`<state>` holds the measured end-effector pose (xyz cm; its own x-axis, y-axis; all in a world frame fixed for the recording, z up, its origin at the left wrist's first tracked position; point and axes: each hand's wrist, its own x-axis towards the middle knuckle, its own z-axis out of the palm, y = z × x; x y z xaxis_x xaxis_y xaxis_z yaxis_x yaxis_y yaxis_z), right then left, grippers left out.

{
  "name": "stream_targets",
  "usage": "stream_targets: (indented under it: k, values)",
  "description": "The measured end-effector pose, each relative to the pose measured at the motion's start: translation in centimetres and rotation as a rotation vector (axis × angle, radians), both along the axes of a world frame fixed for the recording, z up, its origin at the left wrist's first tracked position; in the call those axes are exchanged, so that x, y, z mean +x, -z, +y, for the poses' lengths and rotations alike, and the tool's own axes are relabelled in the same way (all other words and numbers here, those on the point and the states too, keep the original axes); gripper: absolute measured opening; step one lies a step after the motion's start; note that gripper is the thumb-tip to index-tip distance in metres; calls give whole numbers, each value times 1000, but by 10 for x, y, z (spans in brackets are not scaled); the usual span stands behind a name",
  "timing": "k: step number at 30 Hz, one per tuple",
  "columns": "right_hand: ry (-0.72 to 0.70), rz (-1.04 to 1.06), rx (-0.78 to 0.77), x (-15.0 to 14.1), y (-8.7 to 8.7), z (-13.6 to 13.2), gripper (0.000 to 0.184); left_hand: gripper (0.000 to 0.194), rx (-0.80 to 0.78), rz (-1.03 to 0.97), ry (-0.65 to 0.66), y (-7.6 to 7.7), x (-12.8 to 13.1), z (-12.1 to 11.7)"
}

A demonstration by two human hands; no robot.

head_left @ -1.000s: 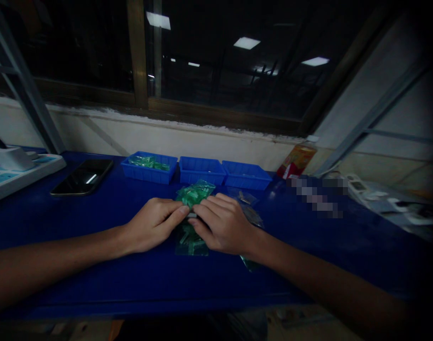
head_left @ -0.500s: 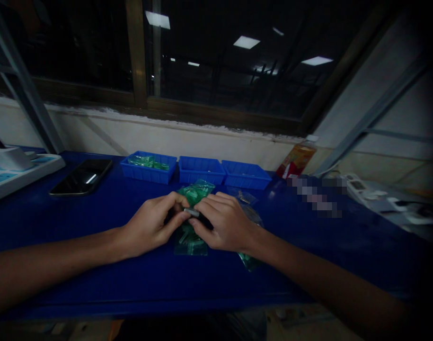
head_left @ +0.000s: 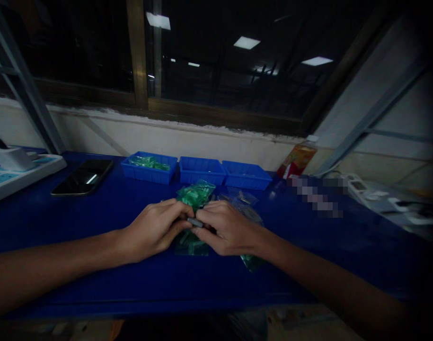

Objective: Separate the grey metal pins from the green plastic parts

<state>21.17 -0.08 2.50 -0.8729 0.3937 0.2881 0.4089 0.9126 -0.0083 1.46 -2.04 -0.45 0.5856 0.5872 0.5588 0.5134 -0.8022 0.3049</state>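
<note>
Between my fingertips is a small grey bar-shaped piece (head_left: 195, 222), too dim to name more exactly. My left hand (head_left: 158, 226) pinches its left end, and my right hand (head_left: 227, 227) closes on its right end. Both hands hover over green plastic bags (head_left: 197, 193) of small parts, which show behind and below the fingers. Partly covered by my right hand, clear bags (head_left: 243, 199) with small metal-looking pieces lie beyond it. Another green bag (head_left: 251, 262) peeks out under my right wrist.
Along the wall stand a blue bin (head_left: 149, 174) with green bags and two more blue bins (head_left: 202, 171) (head_left: 246, 177). A phone (head_left: 82, 177) and a power strip (head_left: 28, 173) lie left. A drink bottle (head_left: 297, 158) leans at the back right.
The grey piece has shifted slightly right and down, and its angle has turned a little. My left fingers have curled further over its left end; my right hand has lowered slightly.
</note>
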Motion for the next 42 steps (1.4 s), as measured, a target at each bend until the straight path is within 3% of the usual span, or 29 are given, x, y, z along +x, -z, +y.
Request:
stream_targets:
  k: [6, 12, 23, 32, 42]
  values:
    - [5, -91, -84, 3, -5, 0, 21, 8, 4, 9, 7, 1, -1, 0]
    - [3, -147, -67, 5, -9, 0, 20, 8, -59, 17, 12, -1, 0, -1]
    - [126, 54, 320, -1, 0, 0, 26, 13, -229, -66, -129, -7, 4, 0]
    - [188, 99, 196, -5, 8, 1, 33, 12, -120, -83, -103, -8, 3, -2]
    - [189, 204, 92, -6, 8, -1, 29, 14, -132, -57, -114, -8, 3, 0]
